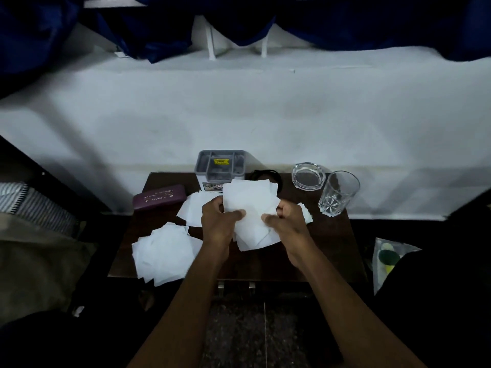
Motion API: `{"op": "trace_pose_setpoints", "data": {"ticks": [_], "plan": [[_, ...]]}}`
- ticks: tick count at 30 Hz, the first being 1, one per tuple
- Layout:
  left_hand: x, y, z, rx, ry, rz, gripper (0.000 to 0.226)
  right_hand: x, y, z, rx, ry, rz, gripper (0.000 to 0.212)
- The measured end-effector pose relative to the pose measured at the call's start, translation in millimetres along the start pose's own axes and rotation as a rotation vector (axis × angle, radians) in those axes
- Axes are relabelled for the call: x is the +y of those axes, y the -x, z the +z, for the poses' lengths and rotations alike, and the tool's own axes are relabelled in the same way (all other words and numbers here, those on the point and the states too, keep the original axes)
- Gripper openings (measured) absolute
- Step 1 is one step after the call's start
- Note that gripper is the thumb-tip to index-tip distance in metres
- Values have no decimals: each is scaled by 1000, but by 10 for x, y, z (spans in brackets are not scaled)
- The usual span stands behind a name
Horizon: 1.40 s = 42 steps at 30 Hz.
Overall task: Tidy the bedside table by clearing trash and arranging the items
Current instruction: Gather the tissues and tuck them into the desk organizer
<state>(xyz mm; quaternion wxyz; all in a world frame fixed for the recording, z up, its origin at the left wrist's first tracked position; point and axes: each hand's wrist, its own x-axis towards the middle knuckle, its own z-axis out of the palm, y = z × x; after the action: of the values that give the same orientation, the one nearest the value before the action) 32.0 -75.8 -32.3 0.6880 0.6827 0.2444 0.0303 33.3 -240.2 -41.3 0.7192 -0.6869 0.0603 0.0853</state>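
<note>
Two hands, left hand point(216, 221) and right hand point(288, 221), fingers pinching one tissue bunch point(251, 208) (two piles point(166, 251) lie loose).

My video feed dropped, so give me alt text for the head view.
Both hands, left hand and right hand, grip a bunch of white papers above a dark table. More paper lies left; a drinking glass stands right.

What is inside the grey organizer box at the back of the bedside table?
The grey organizer box shows divided compartments and a yellow label. No contents are discernible; the compartments are dim, and the held paper sheets cover its lower front.
</note>
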Motion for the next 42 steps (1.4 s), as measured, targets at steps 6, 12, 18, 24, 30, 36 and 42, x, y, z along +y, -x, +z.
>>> {"op": "trace_pose_setpoints", "data": {"ticks": [6, 12, 18, 24, 30, 36, 42], "plan": [[105, -7, -20, -17, 32, 55, 41, -162, -32, 58, -52, -56, 6, 32], [218, 13, -48, -10, 64, 102, 56, -299, -58, 103, -49, -14, -46, 36], [272, -10, -83, -16, 53, 153, 41, -352, -90, 151, -36, -21, -103, 40], [373, -30, -125, -57, 81, 144, 32, -407, -108, 180, -32, -60, -136, 37], [433, 10, -187, -145, 102, 238, 23, -477, -118, 185, -25, -24, -137, 27], [526, 38, -237, -248, 108, 306, 29, -572, -97, 141, -47, 32, -175, 40], [701, 55, -412, -318, 215, -2, 37, -698, -111, 74, -57, 24, -169, 42]]}}
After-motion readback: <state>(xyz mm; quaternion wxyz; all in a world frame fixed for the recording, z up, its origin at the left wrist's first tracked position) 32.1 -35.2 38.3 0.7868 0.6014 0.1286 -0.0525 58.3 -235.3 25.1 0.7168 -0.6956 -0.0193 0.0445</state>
